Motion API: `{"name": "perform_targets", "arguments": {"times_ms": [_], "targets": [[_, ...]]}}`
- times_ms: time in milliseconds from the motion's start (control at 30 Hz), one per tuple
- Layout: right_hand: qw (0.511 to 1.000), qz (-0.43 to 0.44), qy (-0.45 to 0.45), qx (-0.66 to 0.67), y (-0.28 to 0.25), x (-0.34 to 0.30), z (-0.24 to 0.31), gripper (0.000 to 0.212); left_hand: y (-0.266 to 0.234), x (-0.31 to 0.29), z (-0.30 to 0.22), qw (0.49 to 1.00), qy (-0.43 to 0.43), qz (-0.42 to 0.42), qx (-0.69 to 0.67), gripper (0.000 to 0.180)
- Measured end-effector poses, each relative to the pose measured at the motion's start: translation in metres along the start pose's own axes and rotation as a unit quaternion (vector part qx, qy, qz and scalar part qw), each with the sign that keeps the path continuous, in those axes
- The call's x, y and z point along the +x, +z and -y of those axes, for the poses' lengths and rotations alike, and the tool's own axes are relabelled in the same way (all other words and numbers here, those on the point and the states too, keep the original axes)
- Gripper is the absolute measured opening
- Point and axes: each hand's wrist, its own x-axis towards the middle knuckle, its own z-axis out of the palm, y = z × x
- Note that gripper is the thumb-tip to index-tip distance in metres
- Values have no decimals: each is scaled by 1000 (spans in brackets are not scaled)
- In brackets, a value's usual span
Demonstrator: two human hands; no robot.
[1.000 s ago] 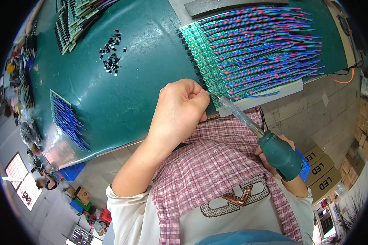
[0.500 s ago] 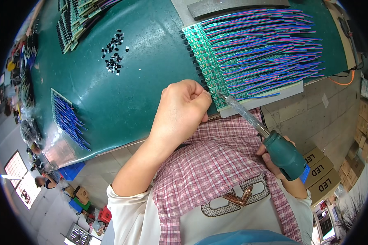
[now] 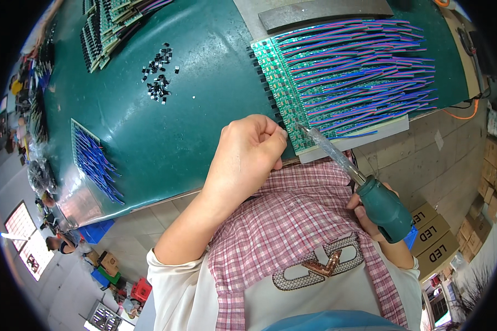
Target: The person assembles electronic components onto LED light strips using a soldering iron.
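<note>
Nearest is a plaid apron (image 3: 281, 220), and at its right side the right hand (image 3: 365, 219) is wrapped round the green handle of a soldering iron (image 3: 389, 212). The iron's long axis slants away and leftward, its clear-wrapped shaft ending in a tip over the near end of a green circuit panel (image 3: 281, 83); whether the tip touches the panel I cannot tell. The left hand (image 3: 249, 148) is drawn in narrow, thumb against curled forefinger, just beside the panel's near left corner; whether something small is pinched there is hidden. From that hand the panel lies to the right and away, its long axis running outward with a slight lean to the left. The left hand is nearer the black parts (image 3: 266, 88) lining the panel's left edge, while the iron comes in from the right, alongside the nearest of the blue and red wires (image 3: 364, 71)

The panel rests on a pale sheet (image 3: 392, 128) on the green surface (image 3: 204, 77). Well to the left lies a smaller wired board (image 3: 94, 160); farther out are loose black components (image 3: 159, 89), a grey bar (image 3: 326, 14) beyond the panel, and stacked boards (image 3: 107, 33)
</note>
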Motion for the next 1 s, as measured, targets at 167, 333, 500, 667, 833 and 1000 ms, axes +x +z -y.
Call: {"name": "perform_targets", "arguments": {"times_ms": [167, 333, 500, 667, 833, 1000], "targets": [[977, -20, 147, 152, 1, 0, 1, 29, -34, -5, 2, 993, 72, -94, 0, 18], [955, -72, 136, 254, 6, 4, -1, 25, -105, 37, 6, 869, 266, -374, 182, 19], [967, -66, 88, 228, 11, 11, 0, 26, -123, 72, 9, 789, 274, -418, 357, 23], [969, -57, 93, 221, 9, 11, 1, 28, -126, 90, 2, 786, 249, -409, 391, 18], [976, -43, 70, 203, 11, 11, -1, 31, -126, 91, -3, 771, 242, -404, 429, 16], [983, -28, 64, 168, 10, 11, -1, 35, -133, 86, -5, 803, 275, -424, 316, 15]]}}
